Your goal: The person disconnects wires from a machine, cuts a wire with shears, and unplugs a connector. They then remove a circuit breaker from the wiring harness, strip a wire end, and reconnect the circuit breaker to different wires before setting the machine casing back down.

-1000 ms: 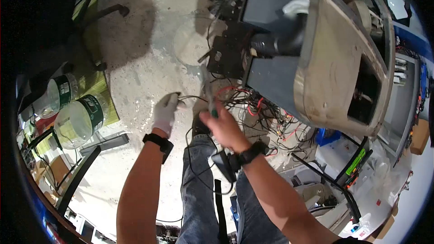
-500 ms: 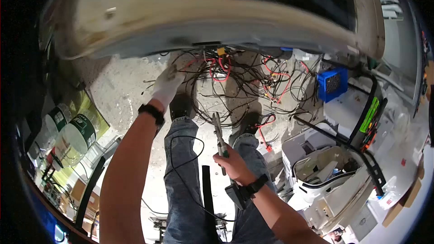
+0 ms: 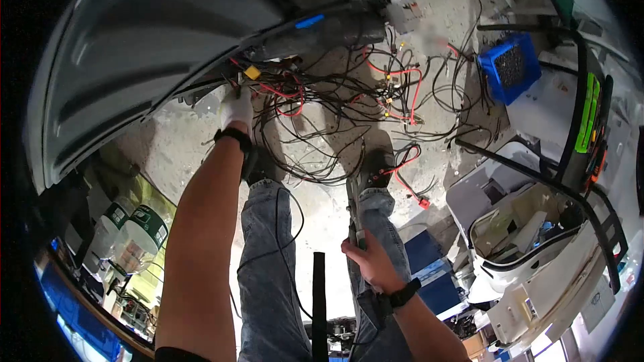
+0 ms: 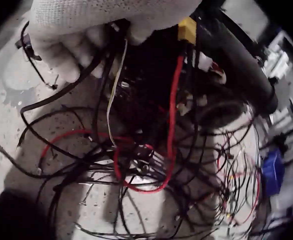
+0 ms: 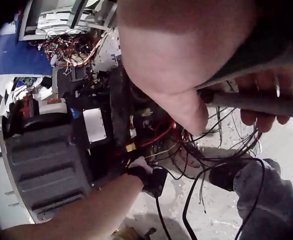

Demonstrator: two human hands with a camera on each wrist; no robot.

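- Under the big grey moulded body panel (image 3: 147,40): loose tangle of thin black and red wires (image 3: 329,114).
- White-gloved left hand (image 3: 236,108) has its fingers curled round a bunch of the black strands, just beside a small yellow connector (image 3: 252,72).
- Right hand (image 3: 367,261) is low, well apart from the tangle, clenched on a slim grey plier-like tool (image 3: 353,209).
- Wires look light, limp, snag-prone; I'd grip near the connector, not mid-loop.

Left arm (image 3: 201,228) stretched far forward, the gloved left grip (image 3: 238,108) up high, fingers (image 4: 71,47) curled tight. Down low, the right grip (image 3: 367,261) sits close by the thigh, fingers clenched.
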